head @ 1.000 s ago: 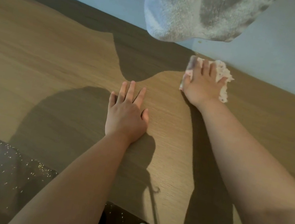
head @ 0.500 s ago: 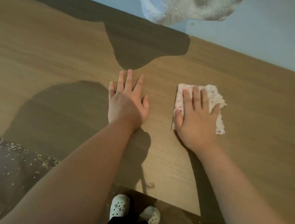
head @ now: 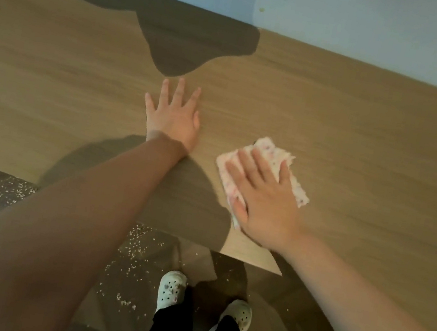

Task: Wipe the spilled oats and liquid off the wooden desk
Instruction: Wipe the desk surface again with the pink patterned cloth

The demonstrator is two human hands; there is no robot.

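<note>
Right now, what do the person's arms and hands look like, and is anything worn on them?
Both arms are bare up to the picture's edge: no sleeves show. The left hand and the right hand wear no gloves, and no rings, watch or bracelet can be seen. Part of the left forearm lies in shadow.

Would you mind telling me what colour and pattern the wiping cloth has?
The cloth under the right hand is white with small pink-red specks, seen in the head view.

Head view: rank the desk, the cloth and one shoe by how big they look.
1. Desk, by far the largest.
2. Cloth, partly under the right hand.
3. Left shoe, though it lies farther away, so unsure.
</note>
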